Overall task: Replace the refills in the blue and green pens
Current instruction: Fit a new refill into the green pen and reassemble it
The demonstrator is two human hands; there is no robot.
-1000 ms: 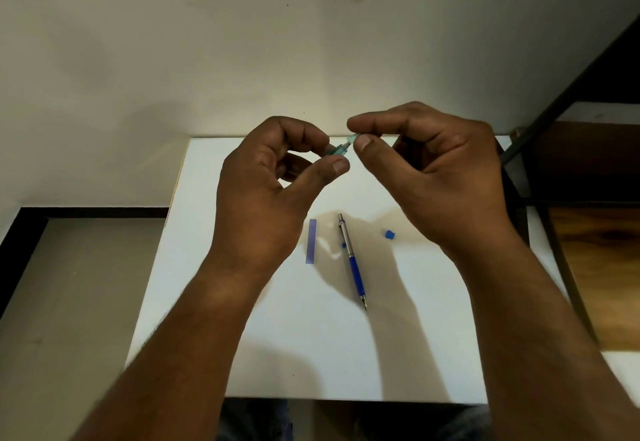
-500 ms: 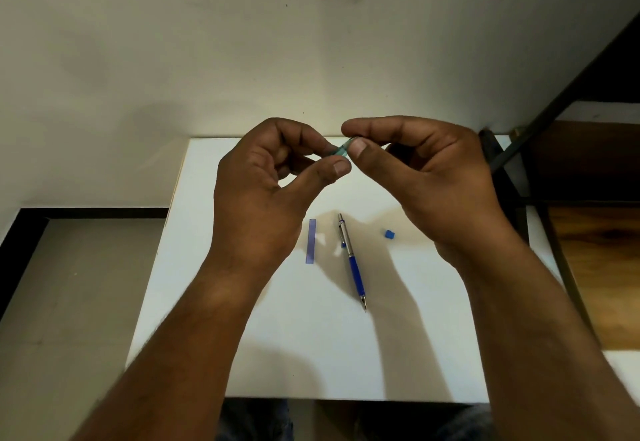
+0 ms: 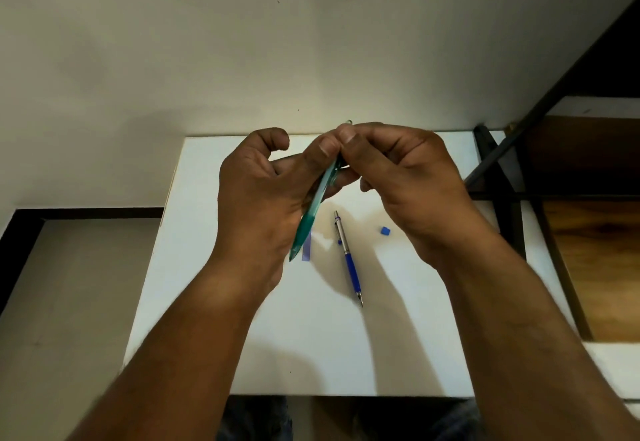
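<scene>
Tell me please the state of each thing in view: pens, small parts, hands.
green pen: held above the table, tip pointing down toward the person
left hand: gripping the green pen
right hand: pinching the pen's upper end
blue pen: lying flat on the table, untouched
small blue piece: lying loose
blue strip: lying flat

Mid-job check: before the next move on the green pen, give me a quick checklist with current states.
1. Green pen held by both the left hand and right hand: ok.
2. Green pen's tip pointing down toward the table, clear of it: ok.
3. Green pen's refill already swapped: cannot tell, fingers hide the top end.
4. Blue pen lying on the table within reach, untouched: ok.
5. Small blue piece and blue strip lying apart on the table: ok.
</scene>
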